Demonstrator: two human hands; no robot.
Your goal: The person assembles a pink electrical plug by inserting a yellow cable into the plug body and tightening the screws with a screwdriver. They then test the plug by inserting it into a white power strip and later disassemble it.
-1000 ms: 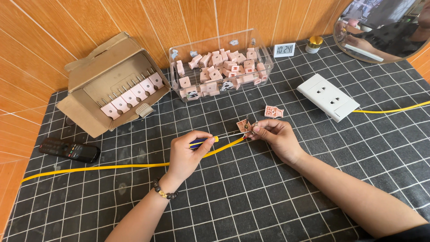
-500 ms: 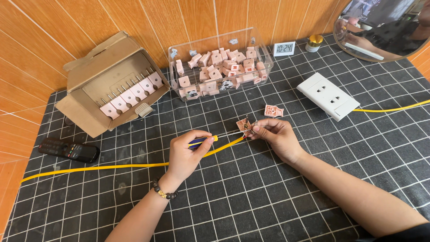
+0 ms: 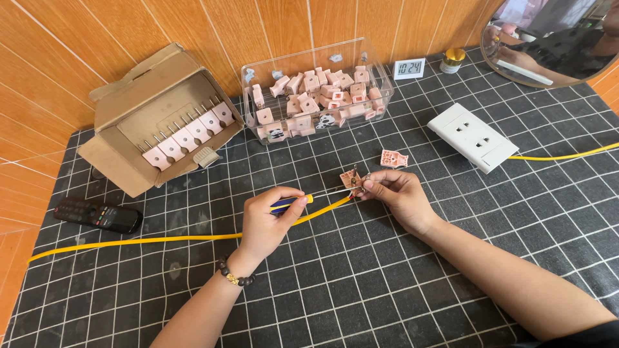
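Here, mid-mat, bare grid runs toward the near edge.
Left hand (image 3: 267, 222) grips a screwdriver (image 3: 291, 203); right hand (image 3: 400, 193) pinches a small pink plug piece (image 3: 351, 178) on the yellow cable (image 3: 135, 240).

Around the white socket strip (image 3: 474, 136) lie one clear bin (image 3: 380, 90) of pink plug parts too many to count, one cardboard box (image 3: 122, 109) holding six pink plugs (image 3: 187, 137), and one loose pink piece (image 3: 393, 158). Farther left of it are one screwdriver (image 3: 290, 203), one yellow cable (image 3: 135, 240) and one black remote (image 3: 97, 214); behind it stand one small clock (image 3: 409, 67) and one round mirror (image 3: 554, 38).
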